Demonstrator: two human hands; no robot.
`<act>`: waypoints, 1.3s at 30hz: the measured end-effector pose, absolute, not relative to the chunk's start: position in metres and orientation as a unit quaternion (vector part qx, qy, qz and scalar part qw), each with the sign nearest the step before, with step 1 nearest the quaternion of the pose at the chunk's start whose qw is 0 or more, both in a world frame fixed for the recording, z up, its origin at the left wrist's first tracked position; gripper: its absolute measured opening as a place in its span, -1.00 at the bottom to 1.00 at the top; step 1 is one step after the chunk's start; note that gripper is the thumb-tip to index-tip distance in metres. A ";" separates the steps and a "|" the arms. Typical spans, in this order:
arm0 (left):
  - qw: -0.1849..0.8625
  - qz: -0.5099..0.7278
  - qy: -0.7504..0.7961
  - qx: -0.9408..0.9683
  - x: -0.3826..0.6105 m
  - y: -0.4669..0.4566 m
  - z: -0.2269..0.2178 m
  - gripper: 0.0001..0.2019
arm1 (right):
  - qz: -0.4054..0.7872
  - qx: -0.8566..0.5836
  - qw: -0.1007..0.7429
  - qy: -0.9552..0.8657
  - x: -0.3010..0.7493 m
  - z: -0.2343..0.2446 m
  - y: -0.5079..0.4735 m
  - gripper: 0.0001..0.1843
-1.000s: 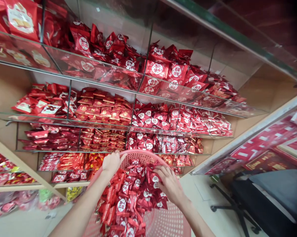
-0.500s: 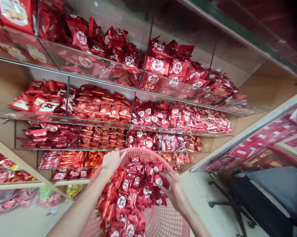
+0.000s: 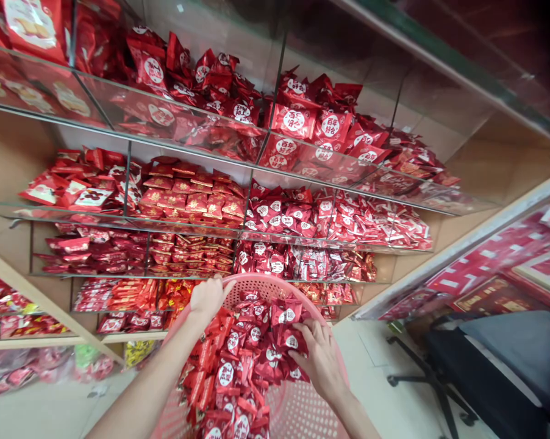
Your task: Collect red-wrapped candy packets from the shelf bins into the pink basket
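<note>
A pink perforated plastic basket (image 3: pixel 318 399) holds many small red packets (image 3: pixel 232 341) with round white labels, along with slim orange-red packets (image 3: pixel 202 378) on its left side. My left hand (image 3: pixel 208 297) is closed over the basket's far left rim, its thumb lying along the edge. Inside the basket, at the right of the pile, my right hand (image 3: pixel 318 350) has its thumb and fingers around a dark red packet (image 3: pixel 292 339) with a white label. That packet still lies against others, and part of it is hidden by the fingers.
Glass-fronted shelves (image 3: pixel 183 137) with dividers stand ahead, stocked with red packets in several rows. A black office chair (image 3: pixel 480 366) is at the right, by a wall of red goods (image 3: pixel 485 262). Bagged goods (image 3: pixel 46 366) lie low at the left on the pale floor.
My right hand has shifted slightly left and down, and its fingers have come in around the dark red packet. My left hand keeps its hold on the rim.
</note>
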State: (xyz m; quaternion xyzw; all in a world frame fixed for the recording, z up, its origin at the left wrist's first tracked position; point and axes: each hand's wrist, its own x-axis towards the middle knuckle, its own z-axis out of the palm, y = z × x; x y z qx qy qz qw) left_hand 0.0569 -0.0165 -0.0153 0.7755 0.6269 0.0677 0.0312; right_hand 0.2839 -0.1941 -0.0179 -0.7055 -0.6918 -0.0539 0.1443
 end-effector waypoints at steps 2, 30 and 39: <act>0.027 0.069 0.626 0.776 0.057 -0.017 -0.015 -0.35 | -0.054 -0.706 0.146 -0.691 0.282 -0.018 -0.196 -0.54; 0.033 0.076 0.622 0.778 0.057 -0.019 -0.009 -0.29 | 0.329 -0.629 0.547 -0.443 0.307 0.005 -0.134 -0.55; 0.034 0.074 0.624 0.777 0.056 -0.019 -0.010 -0.32 | 0.149 -0.620 0.490 -0.595 0.279 0.018 -0.145 -0.83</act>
